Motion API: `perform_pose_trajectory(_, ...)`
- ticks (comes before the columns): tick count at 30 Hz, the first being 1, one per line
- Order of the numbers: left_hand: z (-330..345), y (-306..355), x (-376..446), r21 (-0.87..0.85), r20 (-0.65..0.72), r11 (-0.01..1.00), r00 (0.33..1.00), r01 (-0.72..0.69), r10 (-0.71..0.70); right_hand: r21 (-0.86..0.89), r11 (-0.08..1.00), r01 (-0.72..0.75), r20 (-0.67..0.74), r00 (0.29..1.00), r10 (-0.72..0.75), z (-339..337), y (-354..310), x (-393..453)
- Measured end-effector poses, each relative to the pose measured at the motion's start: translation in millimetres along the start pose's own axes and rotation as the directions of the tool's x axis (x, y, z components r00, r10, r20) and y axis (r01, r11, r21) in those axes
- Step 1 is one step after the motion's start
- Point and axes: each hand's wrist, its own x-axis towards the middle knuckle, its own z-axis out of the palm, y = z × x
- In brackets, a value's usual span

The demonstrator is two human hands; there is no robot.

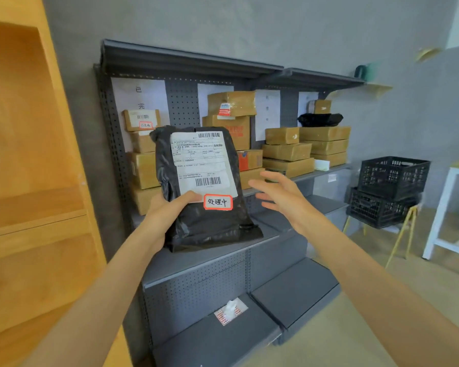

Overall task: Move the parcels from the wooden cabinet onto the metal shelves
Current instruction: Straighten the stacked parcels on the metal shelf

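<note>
Head cam: left hand (pixel 167 210) pinches black parcel (pixel 204 186) before metal shelves (pixel 196 258); right hand (pixel 281 197) beside parcel, fingers spread; cardboard boxes (pixel 286 151) crowd shelf behind, black crates (pixel 390 192) right of shelves.

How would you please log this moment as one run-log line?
left hand: grips black parcel | right hand: open, empty, beside parcel | metal shelves: lower tiers bare, boxes above

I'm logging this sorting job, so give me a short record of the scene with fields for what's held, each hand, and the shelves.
held item: black parcel with a white shipping label and a red-bordered sticker
left hand: grips the parcel's lower left edge, thumb on the label
right hand: open, fingers spread, beside the parcel, not touching it
metal shelves: upper level stacked with brown cardboard boxes, lower levels mostly bare
wooden cabinet: at left
</note>
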Motion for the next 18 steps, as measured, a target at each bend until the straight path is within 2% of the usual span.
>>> perform_pose_trajectory(5, 89.0, -6.7, 32.8, -0.014, 0.012, 1.0, 1.0, -0.022, 0.022, -0.069, 0.997, 0.026, -0.043, 0.999, -0.029, -97.7, 10.8, 39.3)
perform_pose_trajectory(9, 144.7, -14.4, 63.1, 0.009, 0.019, 1.0, 1.0, -0.008, 0.008, -0.284, 0.956, 0.077, -0.12, 0.986, -0.115, -165.1, 29.4, 77.1)
perform_pose_trajectory(14, 205.7, -27.1, 112.5, 0.013, 0.02, 1.0, 1.0, -0.016, 0.016, -0.635, 0.745, 0.203, -0.043, 0.954, -0.297, -235.6, 57.7, 127.1)
perform_pose_trajectory(18, 249.4, -44.3, 165.5, 0.047, 0.04, 0.999, 0.999, -0.013, 0.011, -0.752, 0.62, 0.226, -0.007, 0.937, -0.349, -275.5, 78.5, 185.2)
